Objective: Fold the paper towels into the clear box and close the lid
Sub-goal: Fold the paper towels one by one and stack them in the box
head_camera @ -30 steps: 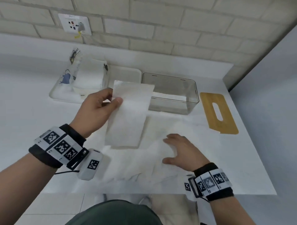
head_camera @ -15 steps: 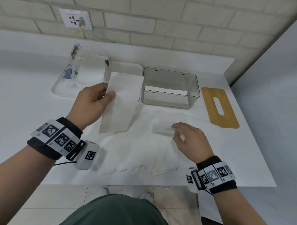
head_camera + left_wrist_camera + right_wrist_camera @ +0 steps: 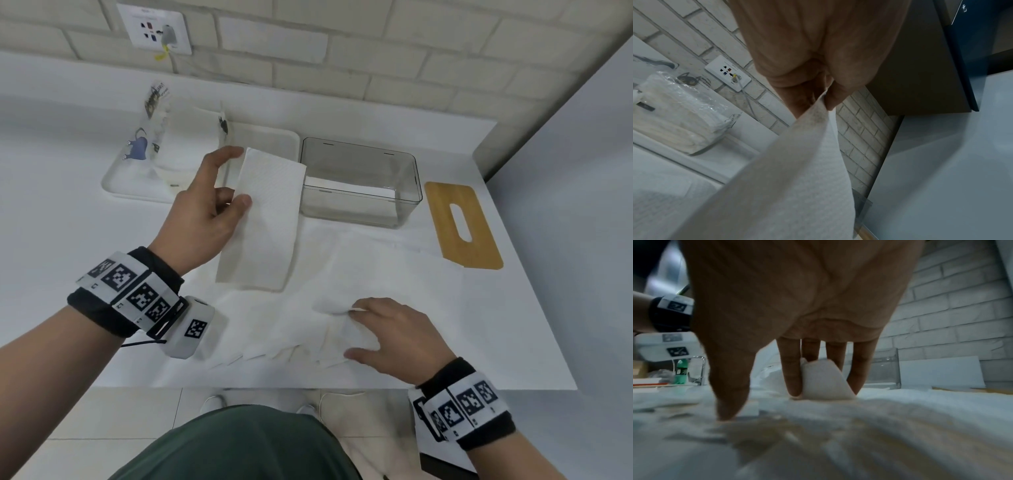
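Observation:
My left hand (image 3: 226, 202) pinches a folded white paper towel (image 3: 263, 222) between thumb and fingers and holds it above the table, just left of the clear box (image 3: 349, 214). The wrist view shows the same towel (image 3: 797, 162) hanging from that hand (image 3: 818, 48). The box stands open with a folded towel (image 3: 349, 186) lying inside. To its right the wooden lid (image 3: 462, 226) lies flat. Loose paper towels (image 3: 394, 270) are spread over the table. My right hand (image 3: 376, 329) rests on them, and a raised fold (image 3: 822, 381) is caught between its fingers (image 3: 791, 369).
A white tray (image 3: 113, 185) at the back left holds a plastic-wrapped pack of paper towels (image 3: 178, 144). A brick wall with a socket (image 3: 154, 27) runs behind, a grey wall (image 3: 582, 205) bounds the right side. The table's front edge (image 3: 308, 388) is close to my body.
My left hand has carried the folded towel farther from me, up beside the box. My right hand picked up a fold of a loose towel and drew it back toward the front edge.

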Action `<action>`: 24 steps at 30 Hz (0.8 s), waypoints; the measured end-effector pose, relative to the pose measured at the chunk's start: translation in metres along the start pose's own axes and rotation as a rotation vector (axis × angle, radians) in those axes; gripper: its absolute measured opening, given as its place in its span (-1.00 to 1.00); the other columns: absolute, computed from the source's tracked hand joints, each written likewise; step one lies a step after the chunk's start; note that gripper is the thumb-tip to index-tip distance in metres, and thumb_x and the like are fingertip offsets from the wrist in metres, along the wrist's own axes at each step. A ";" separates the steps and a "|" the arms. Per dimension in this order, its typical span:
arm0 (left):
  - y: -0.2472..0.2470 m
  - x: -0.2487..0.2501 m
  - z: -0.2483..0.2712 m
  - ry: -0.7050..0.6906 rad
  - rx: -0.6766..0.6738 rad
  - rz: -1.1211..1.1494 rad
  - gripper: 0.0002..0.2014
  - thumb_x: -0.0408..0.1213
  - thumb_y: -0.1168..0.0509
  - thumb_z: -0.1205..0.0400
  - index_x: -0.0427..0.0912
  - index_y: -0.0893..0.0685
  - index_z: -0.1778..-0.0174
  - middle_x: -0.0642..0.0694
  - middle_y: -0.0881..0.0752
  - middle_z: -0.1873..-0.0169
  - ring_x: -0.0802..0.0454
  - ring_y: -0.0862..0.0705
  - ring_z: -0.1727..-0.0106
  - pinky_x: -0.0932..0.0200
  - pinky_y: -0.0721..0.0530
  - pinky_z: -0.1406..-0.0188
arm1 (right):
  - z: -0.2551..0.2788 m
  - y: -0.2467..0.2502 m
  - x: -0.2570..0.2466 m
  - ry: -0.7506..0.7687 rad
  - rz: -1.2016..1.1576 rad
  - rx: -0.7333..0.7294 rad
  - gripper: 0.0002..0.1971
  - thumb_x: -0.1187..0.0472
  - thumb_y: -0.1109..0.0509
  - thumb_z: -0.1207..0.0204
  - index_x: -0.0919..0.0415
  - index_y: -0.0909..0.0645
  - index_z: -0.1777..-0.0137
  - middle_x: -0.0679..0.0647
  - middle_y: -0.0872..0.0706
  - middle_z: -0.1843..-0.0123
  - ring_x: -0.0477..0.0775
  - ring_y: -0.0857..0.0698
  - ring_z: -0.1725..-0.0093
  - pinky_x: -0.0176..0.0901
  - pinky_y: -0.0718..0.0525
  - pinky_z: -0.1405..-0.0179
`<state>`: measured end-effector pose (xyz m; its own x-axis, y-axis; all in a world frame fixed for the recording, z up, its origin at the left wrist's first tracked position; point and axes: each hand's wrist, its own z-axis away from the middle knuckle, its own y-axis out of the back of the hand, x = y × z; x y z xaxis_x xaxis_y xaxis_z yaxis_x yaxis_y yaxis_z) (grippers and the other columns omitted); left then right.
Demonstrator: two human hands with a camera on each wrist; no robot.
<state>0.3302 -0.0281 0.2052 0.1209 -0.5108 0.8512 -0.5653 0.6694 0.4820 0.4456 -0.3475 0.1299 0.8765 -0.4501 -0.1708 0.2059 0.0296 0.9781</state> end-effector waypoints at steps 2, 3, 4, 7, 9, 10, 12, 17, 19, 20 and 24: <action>-0.003 0.001 0.001 -0.005 -0.009 -0.013 -0.48 -0.33 -0.29 -0.77 0.11 -0.35 -0.61 0.17 -0.59 0.59 0.11 -0.51 0.48 0.36 -0.49 0.37 | -0.001 -0.006 0.000 0.007 0.006 0.048 -0.61 -0.20 -0.46 -0.39 -0.06 -0.81 -0.14 -0.18 -0.76 -0.27 -0.04 -0.77 -0.19 -0.10 -0.80 0.11; -0.005 0.002 0.002 -0.007 -0.011 -0.018 -0.49 -0.34 -0.29 -0.77 0.10 -0.35 -0.61 0.20 -0.58 0.60 0.12 -0.51 0.49 0.39 -0.47 0.38 | -0.002 -0.006 -0.001 -0.003 -0.006 0.082 -0.71 -0.12 -0.48 -0.38 -0.05 -0.83 -0.03 -0.19 -0.78 -0.20 -0.05 -0.80 -0.12 -0.14 -0.80 0.19; -0.006 0.003 0.002 -0.009 -0.016 -0.024 -0.49 -0.34 -0.29 -0.77 0.11 -0.36 -0.61 0.20 -0.58 0.60 0.12 -0.51 0.48 0.39 -0.46 0.38 | -0.003 -0.005 -0.003 -0.026 -0.019 0.103 -0.80 -0.05 -0.47 -0.39 -0.04 -0.83 0.08 -0.21 -0.79 -0.15 -0.05 -0.80 -0.04 -0.17 -0.77 0.26; -0.007 0.001 0.003 -0.007 -0.025 -0.041 -0.49 -0.31 -0.27 -0.78 0.21 -0.36 -0.60 0.17 -0.70 0.46 0.12 -0.59 0.44 0.29 -0.53 0.32 | -0.008 0.001 -0.003 -0.084 -0.024 0.122 -0.79 0.03 -0.35 -0.50 0.03 -0.79 0.23 -0.24 -0.78 -0.06 -0.05 -0.78 0.13 -0.17 -0.70 0.36; -0.007 0.001 0.002 -0.005 -0.034 -0.045 -0.48 -0.31 -0.24 -0.79 0.29 -0.36 -0.58 0.11 -0.81 0.23 0.13 -0.67 0.35 0.17 -0.60 0.23 | -0.013 0.008 0.001 -0.135 -0.108 0.148 -0.79 0.05 -0.35 -0.56 0.06 -0.80 0.14 -0.22 -0.78 -0.05 -0.04 -0.77 0.14 -0.10 -0.72 0.29; -0.007 0.001 0.002 -0.008 -0.042 -0.046 -0.48 -0.33 -0.22 -0.79 0.30 -0.36 -0.59 0.13 -0.82 0.20 0.09 -0.68 0.35 0.15 -0.62 0.23 | -0.016 0.012 0.005 -0.153 -0.176 0.177 -0.80 0.06 -0.36 -0.57 0.06 -0.81 0.09 -0.21 -0.77 -0.03 -0.04 -0.77 0.12 -0.09 -0.73 0.23; -0.007 0.003 0.002 -0.023 -0.059 -0.062 -0.46 -0.39 -0.19 -0.79 0.24 -0.38 -0.62 0.30 -0.75 0.35 0.05 -0.58 0.43 0.29 -0.56 0.32 | -0.023 0.021 0.011 -0.165 -0.311 0.243 -0.82 0.09 -0.38 -0.57 0.08 -0.82 0.07 -0.22 -0.75 0.05 -0.09 -0.76 0.11 -0.13 -0.71 0.15; -0.007 0.001 -0.005 -0.085 -0.113 -0.129 -0.47 -0.47 -0.12 -0.80 0.23 -0.57 -0.54 0.10 -0.49 0.52 0.14 -0.46 0.49 0.44 -0.39 0.42 | -0.034 0.045 0.023 -0.150 -0.503 0.065 -0.85 0.14 -0.42 -0.67 0.08 -0.83 -0.01 -0.21 -0.78 0.06 -0.37 -0.66 0.13 -0.56 -0.44 0.14; -0.009 -0.002 -0.007 -0.077 -0.149 -0.132 -0.47 -0.46 -0.11 -0.81 0.30 -0.65 -0.44 -0.04 -0.53 0.48 0.07 -0.43 0.49 0.31 -0.40 0.42 | -0.036 0.051 0.028 -0.164 -0.527 0.027 -0.84 0.11 -0.41 -0.69 0.07 -0.83 -0.03 -0.20 -0.79 0.06 -0.37 -0.64 0.17 -0.52 -0.44 0.15; -0.010 -0.002 -0.008 -0.070 -0.143 -0.130 -0.48 -0.45 -0.12 -0.81 0.29 -0.63 -0.46 -0.08 -0.58 0.44 0.09 -0.48 0.45 0.30 -0.43 0.38 | -0.036 0.054 0.030 -0.180 -0.550 0.032 -0.84 0.10 -0.41 -0.69 0.06 -0.83 -0.02 -0.20 -0.78 0.08 -0.34 -0.64 0.19 -0.49 -0.45 0.16; -0.015 0.002 -0.016 -0.008 -0.056 -0.113 -0.50 -0.44 -0.15 -0.79 0.11 -0.42 -0.61 0.23 -0.65 0.24 0.27 -0.69 0.26 0.50 -0.50 0.31 | -0.045 0.069 0.040 -0.228 -0.545 0.195 -0.84 0.06 -0.35 -0.73 0.04 -0.75 -0.07 -0.19 -0.76 0.04 -0.29 -0.63 0.12 -0.44 -0.48 0.10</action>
<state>0.3518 -0.0311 0.2029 0.1747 -0.5890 0.7890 -0.5021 0.6360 0.5860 0.5151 -0.3231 0.1855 0.5483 -0.5349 -0.6429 0.4949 -0.4122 0.7650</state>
